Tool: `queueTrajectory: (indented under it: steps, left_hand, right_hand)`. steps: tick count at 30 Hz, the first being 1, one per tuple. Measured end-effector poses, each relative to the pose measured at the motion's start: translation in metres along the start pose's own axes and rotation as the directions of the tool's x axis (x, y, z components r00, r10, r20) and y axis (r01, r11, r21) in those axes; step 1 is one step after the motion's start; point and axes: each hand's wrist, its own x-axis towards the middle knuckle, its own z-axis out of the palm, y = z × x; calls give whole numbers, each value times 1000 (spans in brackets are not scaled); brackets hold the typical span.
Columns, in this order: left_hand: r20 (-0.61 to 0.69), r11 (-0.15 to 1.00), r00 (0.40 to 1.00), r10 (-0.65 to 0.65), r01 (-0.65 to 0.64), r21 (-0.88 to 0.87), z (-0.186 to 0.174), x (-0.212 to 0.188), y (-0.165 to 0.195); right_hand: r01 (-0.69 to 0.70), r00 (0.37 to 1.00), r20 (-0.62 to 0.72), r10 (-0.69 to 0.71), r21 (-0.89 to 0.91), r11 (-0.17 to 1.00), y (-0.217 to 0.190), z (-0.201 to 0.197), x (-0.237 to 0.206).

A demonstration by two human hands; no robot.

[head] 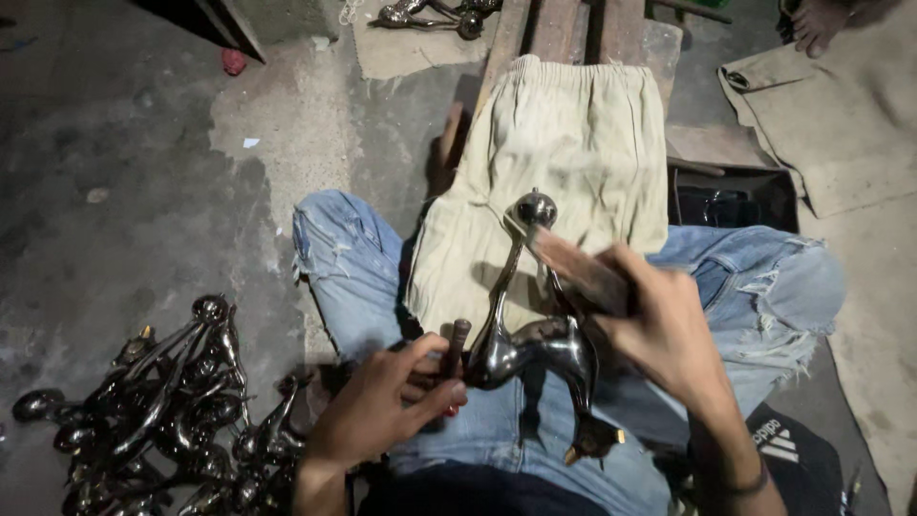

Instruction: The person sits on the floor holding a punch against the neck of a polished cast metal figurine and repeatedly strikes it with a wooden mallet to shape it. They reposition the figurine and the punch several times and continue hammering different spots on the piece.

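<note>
Two hands worked over the lap: the left hand [387, 401] gripped the shiny metal animal [530, 339] to keep it steady, while the right hand [659, 330] clutched a flat file [573, 268] against its long neck.

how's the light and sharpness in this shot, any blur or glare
Head view: dim overall, corners falling dark; the pale beige cloth is the brightest area; the shiny dark metal animal figure shows small glints; the right hand and its flat brown block look motion-smeared; the left hand is sharper.

Left floor open — metal figurine pile [162, 411] blocks lower-left corner.
</note>
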Motion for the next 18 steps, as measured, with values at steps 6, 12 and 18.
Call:
queueTrajectory:
  steps: [6, 12, 18]
  left_hand:
    - [-38, 999, 999, 28, -27, 40, -14, -1, -19]
    - [-337, 867, 818, 466, -499, -12, -42, 8, -3]
    - [-382, 912, 831, 405, -338, 234, -50, 51, 56]
  right_hand:
    - [-181, 981, -46, 187, 106, 978, 12, 6, -11]
    - [-58, 989, -129, 78, 154, 986, 20, 3, -7]
    - [-47, 859, -468, 209, 334, 941, 38, -4, -39]
